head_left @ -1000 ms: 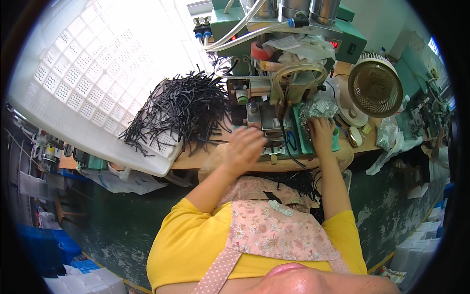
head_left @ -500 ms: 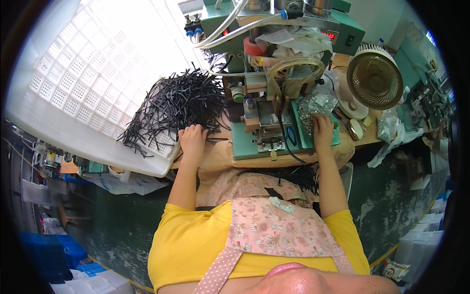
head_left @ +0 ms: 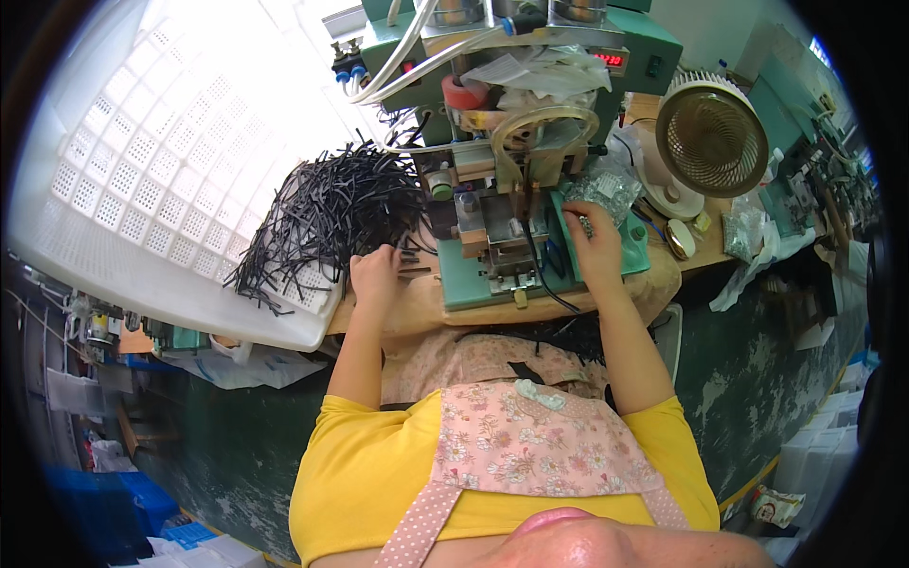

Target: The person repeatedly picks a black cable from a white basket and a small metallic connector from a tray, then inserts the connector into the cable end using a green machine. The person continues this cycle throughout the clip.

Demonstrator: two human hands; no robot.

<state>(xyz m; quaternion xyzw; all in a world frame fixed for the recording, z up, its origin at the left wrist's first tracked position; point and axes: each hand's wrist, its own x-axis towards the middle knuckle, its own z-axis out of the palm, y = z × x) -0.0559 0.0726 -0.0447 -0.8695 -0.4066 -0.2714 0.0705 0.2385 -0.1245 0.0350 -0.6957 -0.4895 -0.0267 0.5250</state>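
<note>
- A desk fan (head_left: 712, 142) near the workbench's (head_left: 715, 243) right end
- A clear plastic bag (head_left: 741, 234) by that bench's front right corner
- Blue crates (head_left: 150, 504) on the green floor (head_left: 237, 445)

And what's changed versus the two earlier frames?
Left hand moved left, from over the machine's front to the near edge of the black strip heap; whether it grips any is unclear. Right hand shifted left off the clear bag and now holds small metal pieces. Machine, heap and fan stayed put.

Thin black strips (head_left: 331, 204): loose tangled heap near left grip (head_left: 376, 273); small silvery pieces (head_left: 586, 226): clustered in right grip (head_left: 597, 248).
</note>
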